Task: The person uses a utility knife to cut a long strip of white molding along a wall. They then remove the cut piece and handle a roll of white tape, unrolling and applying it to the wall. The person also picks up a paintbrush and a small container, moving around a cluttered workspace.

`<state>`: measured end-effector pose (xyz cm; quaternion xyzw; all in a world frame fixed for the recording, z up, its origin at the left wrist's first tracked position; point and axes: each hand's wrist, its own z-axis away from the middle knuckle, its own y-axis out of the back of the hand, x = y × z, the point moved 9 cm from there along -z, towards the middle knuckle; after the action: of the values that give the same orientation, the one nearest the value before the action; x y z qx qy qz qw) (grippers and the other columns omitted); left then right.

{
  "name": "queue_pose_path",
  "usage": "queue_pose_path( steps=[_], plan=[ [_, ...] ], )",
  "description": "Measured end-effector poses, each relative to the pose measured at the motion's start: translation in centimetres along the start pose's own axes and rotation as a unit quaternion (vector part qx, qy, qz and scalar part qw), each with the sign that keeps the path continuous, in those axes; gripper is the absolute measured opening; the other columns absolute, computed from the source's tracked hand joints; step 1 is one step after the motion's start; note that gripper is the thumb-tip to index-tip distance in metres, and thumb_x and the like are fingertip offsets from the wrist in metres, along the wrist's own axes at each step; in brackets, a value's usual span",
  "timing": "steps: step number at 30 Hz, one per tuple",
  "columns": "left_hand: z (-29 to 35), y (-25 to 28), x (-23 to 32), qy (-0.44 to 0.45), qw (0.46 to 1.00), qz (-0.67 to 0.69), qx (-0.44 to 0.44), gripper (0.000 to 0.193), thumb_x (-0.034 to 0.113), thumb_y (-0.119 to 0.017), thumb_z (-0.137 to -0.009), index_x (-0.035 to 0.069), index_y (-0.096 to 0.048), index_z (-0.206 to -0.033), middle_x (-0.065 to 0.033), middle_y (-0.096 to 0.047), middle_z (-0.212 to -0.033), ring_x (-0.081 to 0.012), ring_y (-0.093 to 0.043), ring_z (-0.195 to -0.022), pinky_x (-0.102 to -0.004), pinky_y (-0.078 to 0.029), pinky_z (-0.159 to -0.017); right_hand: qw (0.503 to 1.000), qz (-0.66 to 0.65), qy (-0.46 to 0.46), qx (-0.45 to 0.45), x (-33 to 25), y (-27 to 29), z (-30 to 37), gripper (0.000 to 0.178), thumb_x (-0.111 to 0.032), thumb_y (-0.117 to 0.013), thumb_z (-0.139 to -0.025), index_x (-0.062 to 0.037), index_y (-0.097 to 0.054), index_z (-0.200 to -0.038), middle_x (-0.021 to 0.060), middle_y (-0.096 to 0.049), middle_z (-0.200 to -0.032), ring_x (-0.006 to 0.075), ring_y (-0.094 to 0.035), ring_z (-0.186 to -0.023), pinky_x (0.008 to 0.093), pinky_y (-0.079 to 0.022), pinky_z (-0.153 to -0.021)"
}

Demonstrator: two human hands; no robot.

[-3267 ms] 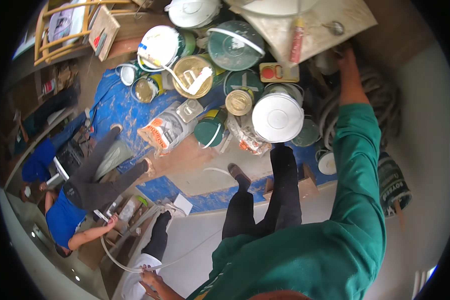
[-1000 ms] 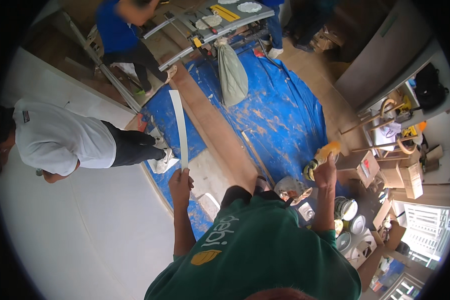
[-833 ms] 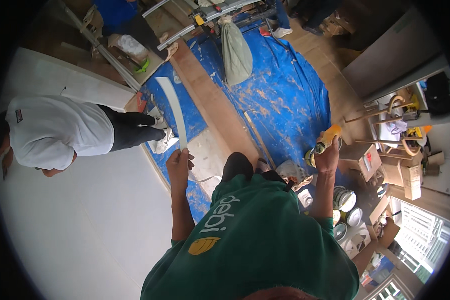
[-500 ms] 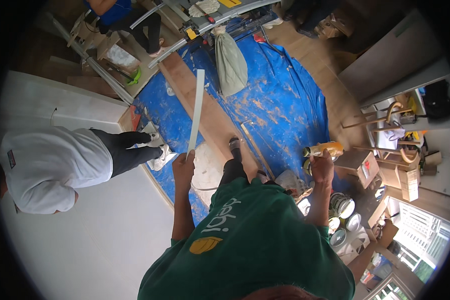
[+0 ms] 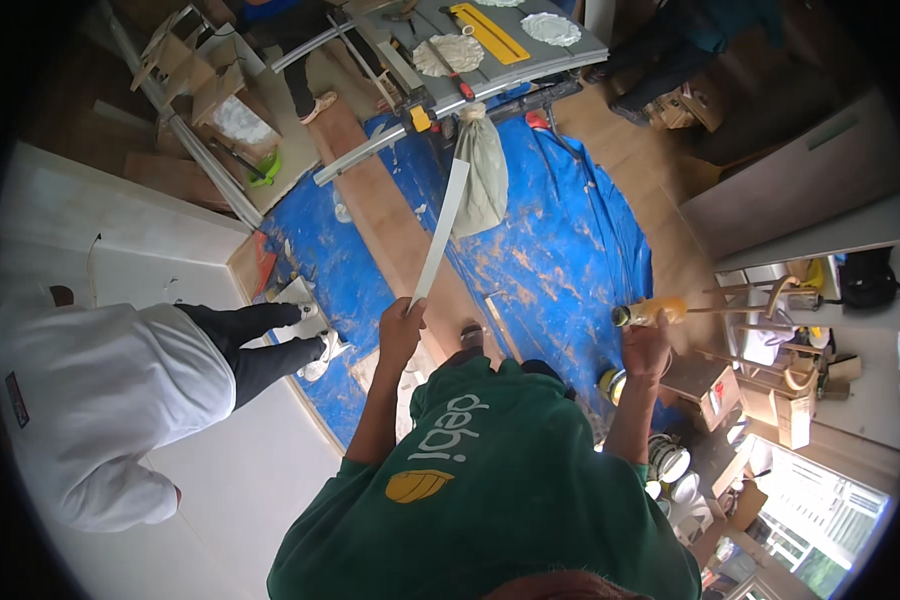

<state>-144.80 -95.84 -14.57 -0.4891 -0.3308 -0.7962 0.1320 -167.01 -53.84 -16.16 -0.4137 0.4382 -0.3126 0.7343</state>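
left hand: I've got my left hand (image 5: pixel 402 322) wrapped round the bottom end of a long white strip (image 5: pixel 440 232), fingers closed on it. The strip sticks up and away from me, out over the blue tarp (image 5: pixel 555 250) toward the saw worktop (image 5: pixel 490 45).
right hand: my right hand (image 5: pixel 647 345) is clamped on a yellow tube (image 5: pixel 650 311), looks like a caulk or glue cartridge, held roughly level with its dark end pointing left.
step: my read is I'm carrying both across the floor, strip and tube apart, nothing applied yet.
next move: probably needs the strip laid flat somewhere steady so the tube's tip can meet it. The long end wobbles, so I'd keep it clear of the grey dust bag (image 5: pixel 485 175).
nearby: person in a white shirt (image 5: pixel 100 400) crouched by the left edge of the tarp, well clear of the strip.
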Motion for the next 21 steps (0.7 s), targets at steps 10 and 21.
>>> queue_pose_path(
  steps=[10, 21],
  plan=[
    [-6.5, -1.9, 2.0, 0.0, 0.999, 0.042, 0.033, 0.038, 0.018, -0.066, -0.091, 0.005, -0.062, -0.127, -0.0058, -0.064, -0.076, -0.0113, -0.058, -0.068, -0.0289, -0.046, -0.061, 0.998, 0.06, -0.023, -0.022, 2.1, -6.1, -8.2, 0.031, -0.026, -0.057, -0.098, -0.0027, -0.057, -0.119, 0.0133, -0.067, -0.114, 0.0267, -0.067, -0.101, 0.0417, -0.061, -0.082],
    [-12.5, -10.6, 6.9, -0.076, 0.985, -0.046, 0.149, 0.037, 0.013, -0.067, -0.09, 0.006, -0.063, -0.126, -0.0176, -0.07, -0.099, -0.022, -0.067, -0.089, -0.0335, -0.051, -0.08, 0.981, 0.063, -0.131, -0.128, 0.5, -7.2, -27.7, 0.03, -0.026, -0.063, -0.095, -0.0041, -0.06, -0.115, 0.0126, -0.068, -0.109, 0.0271, -0.068, -0.1, 0.0437, -0.059, -0.083]
  ],
)
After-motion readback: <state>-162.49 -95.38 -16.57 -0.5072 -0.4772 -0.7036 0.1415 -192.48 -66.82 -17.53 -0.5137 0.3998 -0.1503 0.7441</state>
